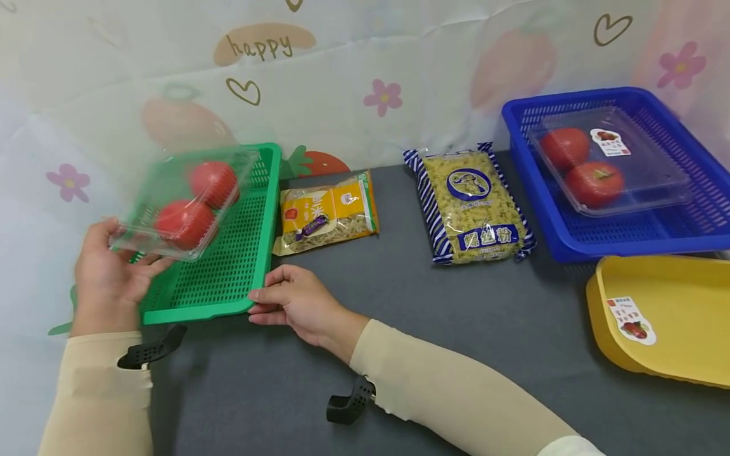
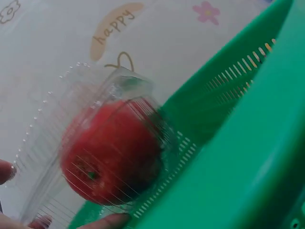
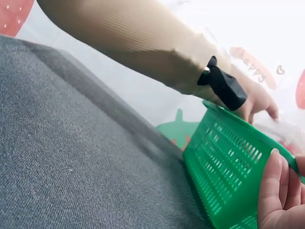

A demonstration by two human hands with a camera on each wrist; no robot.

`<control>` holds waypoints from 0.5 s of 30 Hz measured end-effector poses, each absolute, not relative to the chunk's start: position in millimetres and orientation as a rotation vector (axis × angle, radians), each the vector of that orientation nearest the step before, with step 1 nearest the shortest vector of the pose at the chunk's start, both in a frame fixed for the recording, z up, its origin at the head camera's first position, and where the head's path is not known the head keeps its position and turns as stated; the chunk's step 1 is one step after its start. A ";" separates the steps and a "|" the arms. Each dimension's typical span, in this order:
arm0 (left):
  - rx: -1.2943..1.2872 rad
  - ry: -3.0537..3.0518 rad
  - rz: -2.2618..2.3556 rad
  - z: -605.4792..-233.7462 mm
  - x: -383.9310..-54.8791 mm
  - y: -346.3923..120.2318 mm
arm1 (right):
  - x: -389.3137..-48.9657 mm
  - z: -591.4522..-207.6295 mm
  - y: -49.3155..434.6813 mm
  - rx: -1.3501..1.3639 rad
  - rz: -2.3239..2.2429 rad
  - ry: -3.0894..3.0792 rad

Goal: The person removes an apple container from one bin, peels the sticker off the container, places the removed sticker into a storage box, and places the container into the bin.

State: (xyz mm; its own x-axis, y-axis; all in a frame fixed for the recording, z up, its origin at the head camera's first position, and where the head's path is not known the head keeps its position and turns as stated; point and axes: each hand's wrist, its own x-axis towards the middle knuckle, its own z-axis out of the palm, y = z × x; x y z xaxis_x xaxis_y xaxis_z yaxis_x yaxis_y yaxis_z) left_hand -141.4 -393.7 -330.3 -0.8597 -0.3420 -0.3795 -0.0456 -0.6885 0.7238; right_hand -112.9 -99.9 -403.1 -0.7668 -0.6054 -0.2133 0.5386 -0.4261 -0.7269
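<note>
My left hand (image 1: 114, 269) holds a clear plastic box of tomatoes (image 1: 185, 218) by its near left corner, thumb above and fingers below. Two red tomatoes show through the plastic in the head view. The box is tilted over the green basket (image 1: 265, 234); in the left wrist view one tomato (image 2: 112, 152) shows large. At the basket's near right corner, my right hand (image 1: 302, 307) pinches the rim between thumb and fingers. The right wrist view shows those fingers (image 3: 274, 183) against the basket's outer wall.
Right of the green basket lies an orange-yellow food packet (image 1: 327, 212). Farther right is a noodle bag (image 1: 470, 202) with blue stripes. A blue basket (image 1: 556, 244) holds another clear tomato box (image 1: 656, 171). In front stands a yellow bin (image 1: 673, 304) with a sticker. Behind hangs a patterned cloth (image 1: 353, 63).
</note>
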 end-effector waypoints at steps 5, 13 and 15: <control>0.765 -1.316 -2.666 -335.7 -143.4 -391.7 | -113.0 -403.4 -99.7 -0.132 -2.207 1.075; 0.908 -1.612 -2.703 -338.1 -143.9 -394.8 | -112.6 -403.2 -100.3 -0.120 -2.213 1.068; 0.924 -1.719 -2.699 -338.5 -143.3 -395.3 | -112.5 -404.1 -100.3 -0.123 -2.212 1.067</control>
State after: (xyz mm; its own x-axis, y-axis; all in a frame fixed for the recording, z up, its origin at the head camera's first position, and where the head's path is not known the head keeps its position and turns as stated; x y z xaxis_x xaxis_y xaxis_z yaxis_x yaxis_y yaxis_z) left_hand -143.3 -395.3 -338.5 -0.8295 -0.1317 -0.5428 -0.4361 -0.4544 0.7767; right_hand -112.5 -100.3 -404.1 -0.7717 -0.6058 -0.1939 0.5287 -0.4414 -0.7250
